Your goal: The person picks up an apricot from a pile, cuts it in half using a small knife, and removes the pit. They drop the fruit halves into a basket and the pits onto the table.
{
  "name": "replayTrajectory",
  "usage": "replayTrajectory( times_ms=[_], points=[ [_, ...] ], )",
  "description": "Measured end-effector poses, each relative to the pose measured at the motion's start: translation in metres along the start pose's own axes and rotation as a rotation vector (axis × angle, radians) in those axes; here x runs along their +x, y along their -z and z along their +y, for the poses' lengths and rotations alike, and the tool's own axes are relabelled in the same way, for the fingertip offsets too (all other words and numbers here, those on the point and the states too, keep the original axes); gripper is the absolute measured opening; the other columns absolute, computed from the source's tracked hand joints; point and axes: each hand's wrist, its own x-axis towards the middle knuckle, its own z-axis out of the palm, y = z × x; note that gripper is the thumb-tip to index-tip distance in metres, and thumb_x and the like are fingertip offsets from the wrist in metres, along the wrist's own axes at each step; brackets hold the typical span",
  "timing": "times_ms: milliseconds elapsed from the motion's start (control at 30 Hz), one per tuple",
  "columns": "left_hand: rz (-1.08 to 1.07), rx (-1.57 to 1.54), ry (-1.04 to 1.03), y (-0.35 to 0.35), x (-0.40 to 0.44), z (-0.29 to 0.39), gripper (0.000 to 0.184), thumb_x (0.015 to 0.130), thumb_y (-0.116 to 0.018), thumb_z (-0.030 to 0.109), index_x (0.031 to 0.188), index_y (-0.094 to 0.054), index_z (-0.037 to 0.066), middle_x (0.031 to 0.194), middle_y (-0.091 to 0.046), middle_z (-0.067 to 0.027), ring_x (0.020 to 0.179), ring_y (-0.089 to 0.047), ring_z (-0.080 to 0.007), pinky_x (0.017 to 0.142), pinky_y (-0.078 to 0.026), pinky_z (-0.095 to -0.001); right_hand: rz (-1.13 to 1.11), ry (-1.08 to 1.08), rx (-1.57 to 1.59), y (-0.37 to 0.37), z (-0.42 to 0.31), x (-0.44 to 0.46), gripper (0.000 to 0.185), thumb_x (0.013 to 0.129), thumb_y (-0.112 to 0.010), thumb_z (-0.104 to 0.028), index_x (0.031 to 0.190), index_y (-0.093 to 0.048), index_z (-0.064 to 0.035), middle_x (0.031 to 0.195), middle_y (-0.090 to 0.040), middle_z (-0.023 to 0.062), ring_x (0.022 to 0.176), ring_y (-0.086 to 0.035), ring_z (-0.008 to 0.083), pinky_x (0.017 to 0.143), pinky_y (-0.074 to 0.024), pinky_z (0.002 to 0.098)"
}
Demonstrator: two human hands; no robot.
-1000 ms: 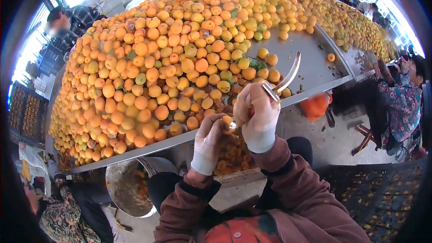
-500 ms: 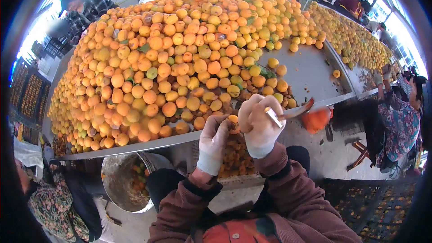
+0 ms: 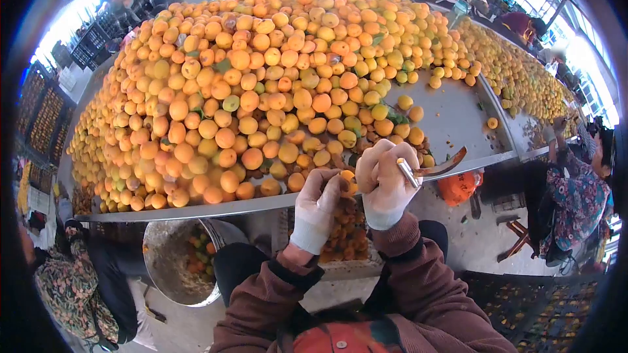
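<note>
My left hand [image 3: 316, 208], in a pale glove, pinches an orange apricot [image 3: 349, 184] at the table's near edge. My right hand [image 3: 387, 183], gloved too, is closed around a small knife with a metal handle end [image 3: 408, 174]. The knife's curved, brown-stained blade [image 3: 446, 165] points out to the right, away from the fruit. Right fingertips meet the apricot's right side, and part of the fruit is hidden by both hands. Below my hands, a crate holds many split apricot pieces [image 3: 349, 234].
A large heap of apricots [image 3: 248, 101] covers the metal table [image 3: 458, 114]. A bucket [image 3: 171, 268] with fruit scraps stands at lower left. A red bag [image 3: 458, 187] lies beyond my right hand. Black crates [image 3: 543, 307] sit at lower right. Several people work around the table.
The view has shifted slightly, so the heap sits a little lower and to the right. Both hands stay together at the apricot, and the knife blade now shows more sharply.
</note>
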Motion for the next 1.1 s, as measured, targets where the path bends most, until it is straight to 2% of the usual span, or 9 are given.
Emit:
replayTrajectory(
  times_ms=[267,333,400,467,500,767,1000,1067,1100],
  points=[
    [0.011,0.068,-0.101,0.001,0.003,-0.011,0.018,0.097,-0.055,0.014,0.108,-0.056,-0.001,0.094,-0.061,-0.0027,0.088,-0.055,-0.0082,0.081,-0.045,-0.0231,0.056,0.022,-0.002,-0.002,0.011,0.001,0.018,0.087,-0.055,-0.001,0.077,-0.042,-0.0062,0.067,-0.051,0.0043,0.048,-0.044,0.0093,0.04,-0.0301,0.0222],
    [0.021,0.102,-0.113,0.0,0.002,-0.009,0.018,0.097,-0.055,0.014,0.107,-0.057,-0.001,0.093,-0.061,-0.0026,0.088,-0.055,-0.0082,0.081,-0.045,-0.023,0.211,-0.149,0.015,-0.008,0.003,0.005,0.019,0.088,-0.053,-0.006,0.072,-0.042,-0.0081,0.062,-0.049,0.0018,0.045,-0.04,0.0079,0.039,-0.029,0.0226],
    [0.028,0.007,-0.023,-0.001,0.001,-0.002,0.017,0.097,-0.054,0.014,0.105,-0.059,-0.001,0.092,-0.061,-0.0021,0.087,-0.054,-0.008,0.08,-0.045,-0.0227,0.132,-0.086,-0.191,-0.005,0.001,0.013,0.027,0.09,-0.05,-0.012,0.065,-0.039,-0.0117,0.056,-0.042,-0.0013,0.041,-0.034,0.0077,0.037,-0.0255,0.0244],
    [0.028,0.063,-0.055,0.001,0.002,-0.007,0.018,0.097,-0.054,0.013,0.107,-0.059,-0.001,0.092,-0.061,-0.0025,0.087,-0.054,-0.0077,0.079,-0.045,-0.022,0.353,-0.297,0.259,0.003,0.005,0.02,0.034,0.092,-0.047,-0.017,0.061,-0.034,-0.0144,0.053,-0.035,-0.0026,0.039,-0.025,0.009,0.036,-0.0196,0.0267],
    [0.029,0.117,-0.091,0.002,0.004,-0.009,0.018,0.098,-0.053,0.012,0.108,-0.058,-0.001,0.093,-0.061,-0.0029,0.088,-0.054,-0.0074,0.079,-0.045,-0.0213,0.364,-0.317,0.281,0.009,0.009,0.022,0.037,0.095,-0.046,-0.022,0.062,-0.031,-0.0159,0.053,-0.028,-0.004,0.041,-0.019,0.0098,0.037,-0.0161,0.0278],
    [0.021,0.108,-0.048,0.001,0.005,-0.008,0.024,0.098,-0.053,0.014,0.114,-0.059,-0.002,0.093,-0.061,-0.0011,0.087,-0.054,-0.0077,0.078,-0.045,-0.0212,0.449,-0.523,0.676,0.04,0.038,0.022,0.038,0.098,-0.044,-0.028,0.063,-0.032,-0.0179,0.054,-0.021,-0.0057,0.043,-0.02,0.0089,0.04,-0.0186,0.0276],
    [0.031,-0.034,0.066,0.01,0.011,-0.018,0.029,0.098,-0.05,0.017,0.119,-0.055,-0.002,0.099,-0.062,-0.0038,0.091,-0.059,-0.0105,0.077,-0.051,-0.0252,0.374,-0.404,0.394,0.015,0.013,0.031,0.037,0.096,-0.048,-0.026,0.064,-0.032,-0.0161,0.053,-0.024,-0.0043,0.043,-0.02,0.0096,0.04,-0.0175,0.0271],
    [0.044,-0.07,0.042,0.017,0.015,-0.018,0.029,0.098,-0.05,0.016,0.12,-0.055,-0.002,0.1,-0.062,-0.0038,0.09,-0.06,-0.0112,0.077,-0.052,-0.0258,-0.001,-0.375,0.017,0.035,0.008,0.025,0.027,0.093,-0.053,-0.019,0.069,-0.042,-0.0118,0.059,-0.042,-0.0025,0.047,-0.035,0.0079,0.042,-0.0285,0.0242],
    [0.046,-0.104,0.027,0.02,0.017,-0.016,0.029,0.098,-0.049,0.016,0.12,-0.056,-0.001,0.101,-0.062,-0.0039,0.09,-0.06,-0.0119,0.077,-0.052,-0.0265,0.086,-0.444,-0.149,0.034,0.018,0.022,0.019,0.092,-0.056,-0.016,0.075,-0.049,-0.0085,0.064,-0.048,-0.0012,0.053,-0.041,0.0069,0.045,-0.0328,0.0231]
  ],
)
